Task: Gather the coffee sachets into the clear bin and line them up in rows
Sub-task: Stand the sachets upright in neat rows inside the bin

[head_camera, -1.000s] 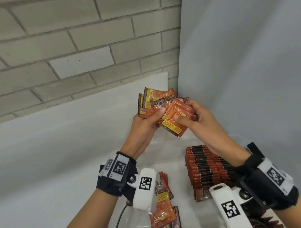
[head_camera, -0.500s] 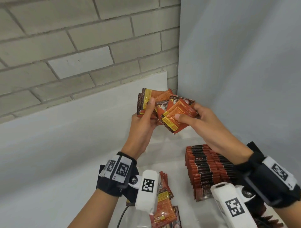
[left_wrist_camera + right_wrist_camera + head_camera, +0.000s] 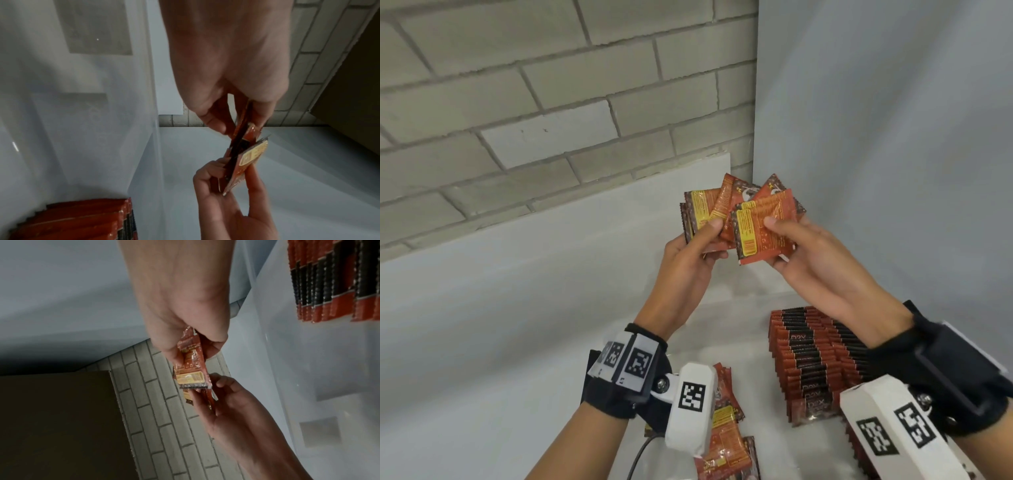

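On the left, the left hand [image 3: 690, 263] holds a fan of sachets [image 3: 705, 212] up in the air, thumb on the front and fingers behind. Below this wrist some loose sachets [image 3: 726, 442] lie on the white desk [image 3: 482, 325]. In the middle, the two bunches overlap a little at their edges. The right hand [image 3: 815, 263] pinches its own bunch [image 3: 763, 229], thumb on the yellow label. How many packets each hand has is hard to count, because they cover each other. On the right, below the right hand, rows [image 3: 815, 363] of sachets stand on edge, tightly packed, probably inside the bin [image 3: 308, 369], whose clear wall is faint.
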`<state>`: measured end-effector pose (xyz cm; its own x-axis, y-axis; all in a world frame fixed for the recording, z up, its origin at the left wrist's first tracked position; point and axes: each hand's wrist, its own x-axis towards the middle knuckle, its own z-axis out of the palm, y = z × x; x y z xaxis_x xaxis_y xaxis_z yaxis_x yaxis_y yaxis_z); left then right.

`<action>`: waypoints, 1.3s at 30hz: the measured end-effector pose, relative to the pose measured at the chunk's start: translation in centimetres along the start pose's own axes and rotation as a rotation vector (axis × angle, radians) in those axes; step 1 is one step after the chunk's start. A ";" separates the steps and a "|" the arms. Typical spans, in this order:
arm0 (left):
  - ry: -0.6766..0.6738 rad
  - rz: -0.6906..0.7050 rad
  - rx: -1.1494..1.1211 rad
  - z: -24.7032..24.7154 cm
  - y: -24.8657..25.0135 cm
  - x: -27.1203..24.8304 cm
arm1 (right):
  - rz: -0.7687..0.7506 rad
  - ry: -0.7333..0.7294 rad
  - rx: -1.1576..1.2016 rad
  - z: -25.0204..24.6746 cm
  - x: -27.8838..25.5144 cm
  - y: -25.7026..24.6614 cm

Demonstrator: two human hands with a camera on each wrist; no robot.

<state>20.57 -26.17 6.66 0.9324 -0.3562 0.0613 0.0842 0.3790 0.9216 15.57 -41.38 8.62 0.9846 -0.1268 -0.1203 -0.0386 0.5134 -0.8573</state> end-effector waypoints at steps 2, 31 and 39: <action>-0.054 -0.018 -0.032 0.0 0.2 -0.1 | 0.000 0.006 -0.034 -0.1 -0.1 -0.1; -0.320 -0.488 -0.257 -0.4 1.5 -0.9 | -0.422 -0.234 -0.833 -0.3 -1.0 0.8; -0.374 -0.550 -0.091 0.3 1.6 -1.3 | -0.452 -0.604 -1.121 0.5 -2.3 1.2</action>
<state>19.37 -25.37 8.20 0.5619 -0.7838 -0.2645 0.5570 0.1221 0.8215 13.31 -40.06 8.11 0.8573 0.4398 0.2675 0.4745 -0.4738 -0.7419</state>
